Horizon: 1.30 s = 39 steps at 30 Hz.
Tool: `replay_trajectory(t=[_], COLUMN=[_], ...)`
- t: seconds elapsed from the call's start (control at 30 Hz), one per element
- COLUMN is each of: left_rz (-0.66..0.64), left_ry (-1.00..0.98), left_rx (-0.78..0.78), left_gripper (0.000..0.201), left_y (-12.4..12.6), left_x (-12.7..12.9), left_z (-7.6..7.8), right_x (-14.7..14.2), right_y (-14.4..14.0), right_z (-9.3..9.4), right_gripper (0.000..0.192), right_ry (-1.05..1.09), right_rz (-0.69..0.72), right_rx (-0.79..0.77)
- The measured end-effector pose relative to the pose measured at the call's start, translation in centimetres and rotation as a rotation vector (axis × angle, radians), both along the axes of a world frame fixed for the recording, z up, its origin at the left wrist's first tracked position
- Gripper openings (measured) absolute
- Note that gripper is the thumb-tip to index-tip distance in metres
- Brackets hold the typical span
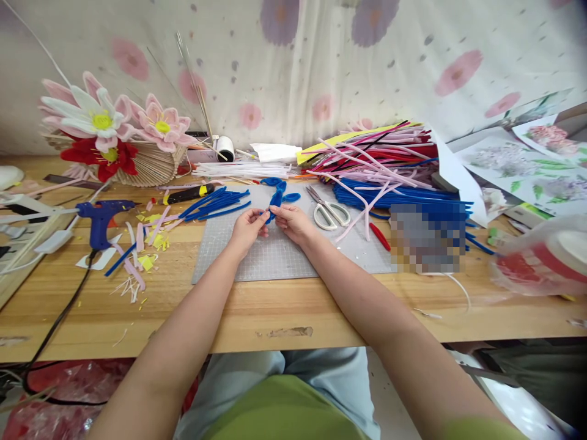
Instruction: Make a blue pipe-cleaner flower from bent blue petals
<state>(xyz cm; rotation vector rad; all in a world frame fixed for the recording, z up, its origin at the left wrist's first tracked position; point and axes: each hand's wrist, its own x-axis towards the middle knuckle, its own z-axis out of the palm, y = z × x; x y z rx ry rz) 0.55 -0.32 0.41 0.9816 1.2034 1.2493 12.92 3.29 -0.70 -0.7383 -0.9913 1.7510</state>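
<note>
While both arms reach over the grey gridded cutting mat (275,256) on the wooden bench (257,311), the left hand (249,227) and right hand (292,221) each pinch, fingers curled close, the looped blue fuzzy pipe-cleaner piece (276,198) held between them just above the mat.

scissors (328,212) on mat (275,253) — glue gun (101,219) left
</note>
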Motion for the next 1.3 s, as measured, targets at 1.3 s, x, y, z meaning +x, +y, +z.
replay_trajectory(t=[1.3], left_rz=[-0.17], left_ry=[-0.013], left_rx=[-0.057], left_gripper=[0.022], left_y=[-1.0], left_x=[1.2], left_z=[-0.5], right_x=[1.3], right_y=[-0.3], right_z=[0.7], right_gripper=[0.037], right_ry=[-0.299], right_rz=[0.069], right_rx=[0.162])
